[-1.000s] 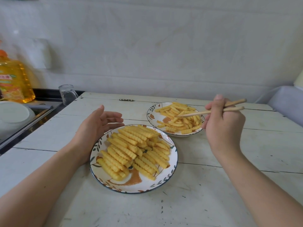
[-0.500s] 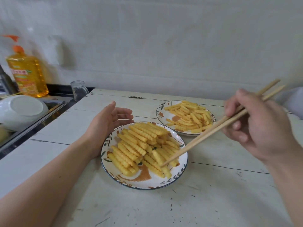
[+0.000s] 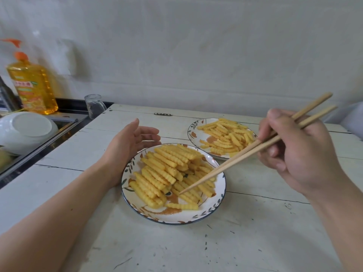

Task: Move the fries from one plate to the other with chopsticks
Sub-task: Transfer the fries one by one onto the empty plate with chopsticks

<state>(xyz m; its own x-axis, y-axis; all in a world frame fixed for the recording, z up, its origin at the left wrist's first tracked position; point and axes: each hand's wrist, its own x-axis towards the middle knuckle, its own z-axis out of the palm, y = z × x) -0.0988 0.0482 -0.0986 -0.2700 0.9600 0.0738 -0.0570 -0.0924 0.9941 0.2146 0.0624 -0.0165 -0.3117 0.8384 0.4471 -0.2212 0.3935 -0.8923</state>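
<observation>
Scuffed white plank table (image 3: 245, 242) against pale wall (image 3: 196, 46).

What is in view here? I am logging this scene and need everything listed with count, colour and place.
near plate: one, white with blue rim and leaf pattern, middle of table, heaped with fries
far plate: one, same pattern, behind and right of the near one
fries: many, yellow, crinkle-cut, on both plates
chopsticks: two, pale wood, tips down among the near plate's fries
table: one, white, scuffed planks
bottle: one, yellow with orange top, far left
glass jar: one, clear, table's back left corner
bowl: one, white, upturned, left
left hand: open, beside near plate's left rim
right hand: grips the chopsticks
</observation>
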